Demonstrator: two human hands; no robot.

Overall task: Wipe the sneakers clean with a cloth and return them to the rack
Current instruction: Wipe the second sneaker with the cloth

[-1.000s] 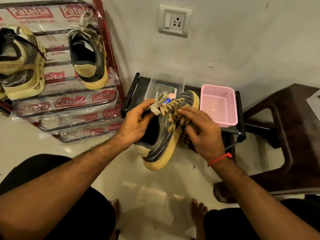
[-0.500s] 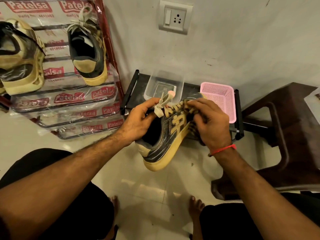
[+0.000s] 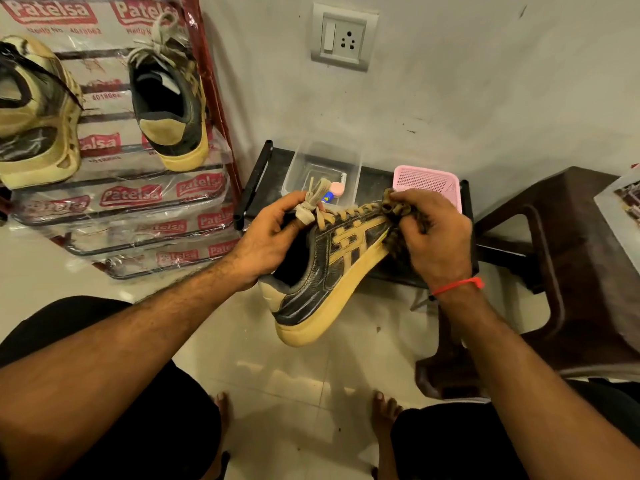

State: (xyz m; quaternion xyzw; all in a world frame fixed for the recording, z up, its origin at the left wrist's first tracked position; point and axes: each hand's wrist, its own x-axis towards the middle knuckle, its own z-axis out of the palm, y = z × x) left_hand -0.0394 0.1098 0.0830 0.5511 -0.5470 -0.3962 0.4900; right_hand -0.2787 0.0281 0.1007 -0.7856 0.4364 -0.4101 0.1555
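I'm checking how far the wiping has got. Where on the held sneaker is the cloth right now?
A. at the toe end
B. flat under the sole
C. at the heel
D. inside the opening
A: the right hand bunches the cloth against the toe end of the sneaker, while the left hand grips the sneaker at its opening, near the laces.

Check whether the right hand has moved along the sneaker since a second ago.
Yes. The right hand with the cloth slid from the sneaker's side toward its toe, nearer the pink basket.
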